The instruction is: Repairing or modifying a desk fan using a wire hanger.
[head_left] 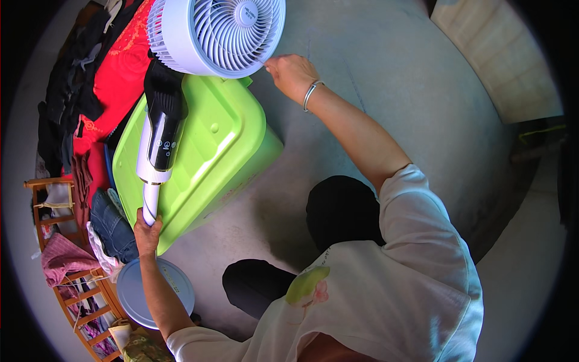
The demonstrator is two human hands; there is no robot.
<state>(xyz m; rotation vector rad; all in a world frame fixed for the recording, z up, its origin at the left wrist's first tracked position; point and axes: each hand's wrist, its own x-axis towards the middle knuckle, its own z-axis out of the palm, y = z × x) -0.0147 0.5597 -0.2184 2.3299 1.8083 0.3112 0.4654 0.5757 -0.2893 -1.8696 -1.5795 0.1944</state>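
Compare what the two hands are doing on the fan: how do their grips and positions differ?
The left hand is wrapped in a closed grip around the fan's white pole, low in the picture; the right hand is up at the rim of the round fan head, only its fingertips at the grille edge. The right wrist wears a silver bangle; the left wrist is bare. Both touch the same fan, which lies across the green bin lid.

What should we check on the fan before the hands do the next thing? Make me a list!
1. Left hand grips the fan's white pole: ok.
2. Right hand touches the rim of the fan head: ok.
3. Fan rests across the green bin lid: ok.
4. Blades stopped: cannot tell.
5. Round base attached to the pole: not ok, it lies apart on the floor.
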